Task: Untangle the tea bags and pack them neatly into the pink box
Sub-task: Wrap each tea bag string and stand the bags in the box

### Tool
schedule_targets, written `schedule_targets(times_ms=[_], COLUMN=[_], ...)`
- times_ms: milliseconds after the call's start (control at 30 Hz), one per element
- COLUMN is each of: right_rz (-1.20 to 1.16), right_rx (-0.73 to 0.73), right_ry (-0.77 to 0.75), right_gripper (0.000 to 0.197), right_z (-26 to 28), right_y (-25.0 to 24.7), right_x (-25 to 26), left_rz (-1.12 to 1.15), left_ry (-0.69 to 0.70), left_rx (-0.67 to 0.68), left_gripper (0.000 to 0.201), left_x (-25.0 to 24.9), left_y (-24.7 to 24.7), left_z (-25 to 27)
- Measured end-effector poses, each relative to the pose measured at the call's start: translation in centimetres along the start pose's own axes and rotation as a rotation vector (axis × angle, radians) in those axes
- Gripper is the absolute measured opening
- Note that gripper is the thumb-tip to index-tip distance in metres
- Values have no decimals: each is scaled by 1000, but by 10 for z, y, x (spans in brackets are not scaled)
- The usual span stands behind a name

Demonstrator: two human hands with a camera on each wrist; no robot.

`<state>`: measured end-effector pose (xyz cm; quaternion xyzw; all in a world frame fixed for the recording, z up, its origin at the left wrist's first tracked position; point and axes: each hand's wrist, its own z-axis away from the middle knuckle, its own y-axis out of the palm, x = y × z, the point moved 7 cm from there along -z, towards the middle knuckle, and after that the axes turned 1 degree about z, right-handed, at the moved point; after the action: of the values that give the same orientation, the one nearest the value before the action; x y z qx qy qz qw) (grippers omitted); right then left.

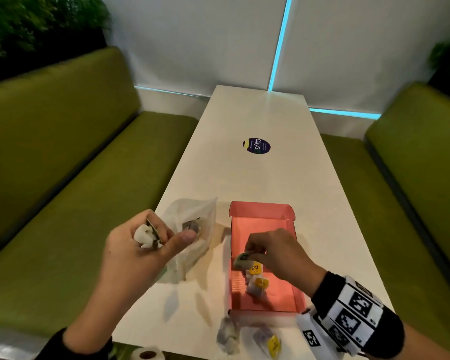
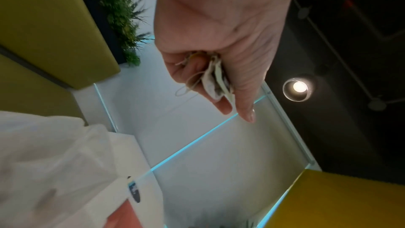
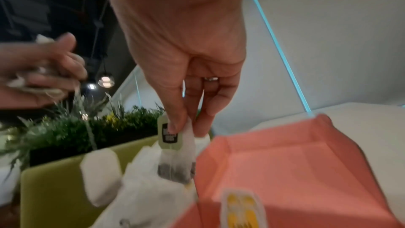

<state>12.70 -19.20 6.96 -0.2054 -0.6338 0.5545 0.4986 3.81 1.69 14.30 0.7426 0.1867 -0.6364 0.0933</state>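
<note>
Your right hand (image 1: 276, 252) pinched a tea bag (image 3: 176, 160) hanging long-axis down, right over the box (image 1: 290, 306); left hand (image 1: 140, 252) clutched the tangle (image 1: 147, 236).

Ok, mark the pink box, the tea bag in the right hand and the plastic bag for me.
pink box (image 1: 264, 224): head view, bare floor near its far wall.
tea bag (image 3: 175, 167): right wrist view, the dark filled pouch below its tag.
plastic bag (image 1: 192, 211): head view, its translucent upper part.

Green benches (image 1: 63, 157) — white table (image 1: 257, 113)
</note>
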Motion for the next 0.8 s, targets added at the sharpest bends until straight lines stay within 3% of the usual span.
schedule_targets(times_ms=[333, 533, 700, 800], right_rz=[63, 94, 236, 206], right_rx=[47, -20, -91, -69], right_ry=[93, 118, 15, 22], right_gripper=[14, 16, 16, 38], right_z=[-22, -27, -25, -23], right_y=[59, 70, 65, 70], right_x=[-28, -34, -20, -25], left_rz=[-534, -655, -790, -766], left_ry=[-186, -205, -208, -222], left_rx=[192, 307, 395, 424], left_gripper=[43, 41, 39, 40], left_x=[120, 154, 168, 170], left_y=[25, 69, 94, 99], left_z=[12, 17, 25, 25])
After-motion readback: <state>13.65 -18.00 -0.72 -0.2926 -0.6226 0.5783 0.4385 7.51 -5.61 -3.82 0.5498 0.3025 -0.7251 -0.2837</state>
